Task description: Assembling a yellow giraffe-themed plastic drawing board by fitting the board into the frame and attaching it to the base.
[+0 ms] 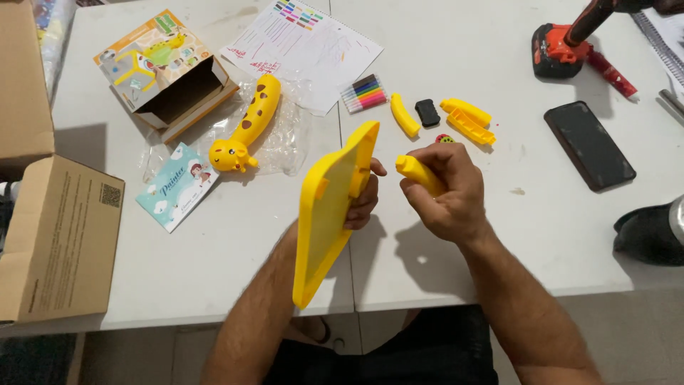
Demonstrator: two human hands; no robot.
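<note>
Just above the surface (214, 257), the left hand (362, 203) is closed around the edge of a tilted yellow board (329, 210), while the right hand (445, 189), just beside it, grips a yellow leg piece (417, 171).

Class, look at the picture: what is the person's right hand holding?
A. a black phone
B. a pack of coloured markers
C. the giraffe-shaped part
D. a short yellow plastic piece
D: the right hand grips a short yellow plastic piece, while the left hand holds the yellow board; markers, phone and giraffe-shaped part lie on the table.
</note>
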